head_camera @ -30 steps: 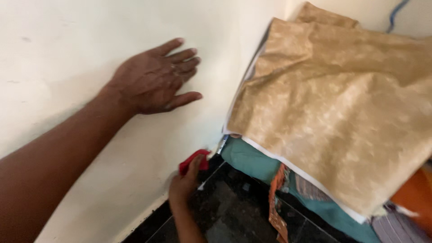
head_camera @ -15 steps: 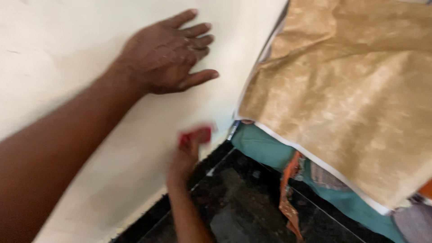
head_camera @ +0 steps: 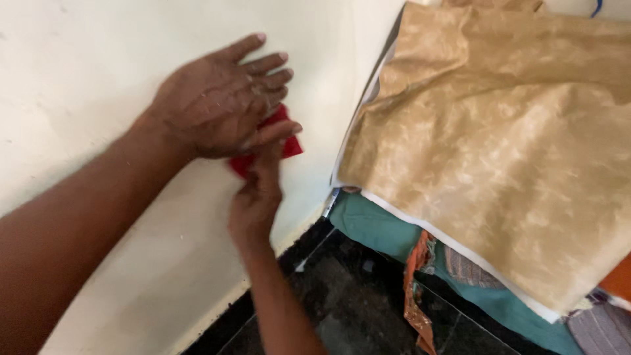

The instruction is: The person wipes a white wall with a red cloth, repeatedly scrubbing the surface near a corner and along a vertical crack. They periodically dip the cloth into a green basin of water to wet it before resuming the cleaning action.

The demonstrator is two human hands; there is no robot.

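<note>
While both hands are meeting on the cream wall, a small red piece is sitting between them, flat against the plaster.

Item: left hand, fingers spread and lying flat, is covering the upper part of the red piece; right hand is reaching up from below and pinching its lower edge, though the fingertips are partly hidden. Surroundings: tan patterned cloth is draping over a stack just beside, with teal fabric under it and dark floor below. Risk: the piece is likely slipping or falling if the left palm is lifting unevenly, since only a thin edge is being gripped; it could be dropping behind the cloth.
</note>
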